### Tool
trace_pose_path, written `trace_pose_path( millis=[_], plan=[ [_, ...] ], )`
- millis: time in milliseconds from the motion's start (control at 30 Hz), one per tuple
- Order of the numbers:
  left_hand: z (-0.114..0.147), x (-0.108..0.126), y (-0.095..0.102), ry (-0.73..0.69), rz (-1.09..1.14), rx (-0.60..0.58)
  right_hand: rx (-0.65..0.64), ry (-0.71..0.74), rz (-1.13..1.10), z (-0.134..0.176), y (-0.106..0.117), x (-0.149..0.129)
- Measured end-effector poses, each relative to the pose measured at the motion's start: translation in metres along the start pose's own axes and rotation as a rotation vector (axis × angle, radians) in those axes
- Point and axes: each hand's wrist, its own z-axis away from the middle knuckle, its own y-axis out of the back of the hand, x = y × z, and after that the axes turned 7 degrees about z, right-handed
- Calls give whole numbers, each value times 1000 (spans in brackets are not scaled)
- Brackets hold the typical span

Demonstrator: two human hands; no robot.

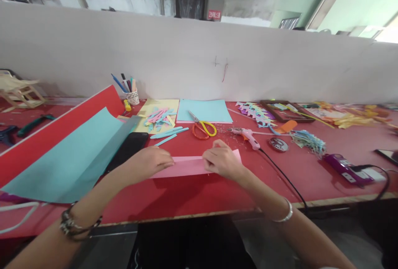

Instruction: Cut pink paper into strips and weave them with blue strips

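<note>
A folded strip of pink paper [188, 167] is stretched between my two hands, low over the red tabletop. My left hand [154, 161] pinches its left end, fingers closed. Toward the other end, my right hand [222, 160] grips the paper with curled fingers, and a corner sticks out beyond it. Behind the paper lie scissors [203, 129] with red and yellow handles, blades pointing away. Several light blue paper strips [168, 134] rest left of the scissors. Further right is a pink hot glue gun [247, 135] with its cord trailing to the table's front edge.
Cut paper pieces [160, 119] lie on a yellow sheet, beside a light blue sheet [205, 110]. A black phone [130, 146] and a large blue sheet [71, 157] against a red board are at left. A purple power strip [346, 168] sits right; a pen cup [132, 96] stands behind.
</note>
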Motion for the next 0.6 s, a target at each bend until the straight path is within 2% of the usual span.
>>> trace_pose_path(
  millis=[133,233,333,367,400,467,500,600],
  plan=[
    [21,-13,20,49,-24,47,-64,-130,-13,26,26,32],
    [32,-18,33,72,-157,95,-6,-358,95,39,48,51],
    [29,-9,39,72,-237,93,133,-503,106,33,62,44],
    [26,-4,39,48,-238,84,138,-479,61,26,64,35],
    [21,1,39,28,-232,72,91,-404,9,17,64,25],
    [13,12,38,18,-247,59,-64,-246,-63,-1,59,5],
    [10,16,38,9,-263,48,-107,-219,-62,-9,55,-3],
    [5,21,38,-10,-333,37,-137,-254,-59,-26,41,-12]
  ],
)
